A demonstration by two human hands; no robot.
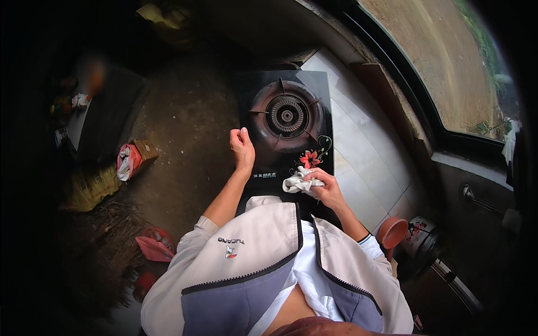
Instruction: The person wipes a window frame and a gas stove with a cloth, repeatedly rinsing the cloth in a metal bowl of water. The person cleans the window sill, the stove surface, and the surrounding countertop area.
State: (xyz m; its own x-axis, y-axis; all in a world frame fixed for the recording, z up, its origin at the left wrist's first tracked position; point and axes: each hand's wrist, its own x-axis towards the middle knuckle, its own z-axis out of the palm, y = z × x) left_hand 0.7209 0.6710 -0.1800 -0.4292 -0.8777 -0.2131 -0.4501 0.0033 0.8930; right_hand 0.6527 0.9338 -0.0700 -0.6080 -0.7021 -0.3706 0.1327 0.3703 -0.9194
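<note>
A black glass-topped gas stove (273,161) with a single round burner (287,114) stands in front of me. Its metal surround looks brownish, and a red flower pattern decorates the near right part of the top. My right hand (328,189) grips a crumpled whitish cloth (299,181) over the stove's near right corner, below the flower. At the stove's left edge is my left hand (243,148), its fingers curled in; nothing shows in it.
White tiles (365,138) run along the stove's right side below a window (445,63). An orange-red plastic container (393,232) and a flower-patterned appliance (418,236) stand at the lower right. On the left floor are a cardboard box (145,150), a red bag (155,245) and dry brushwood (113,229).
</note>
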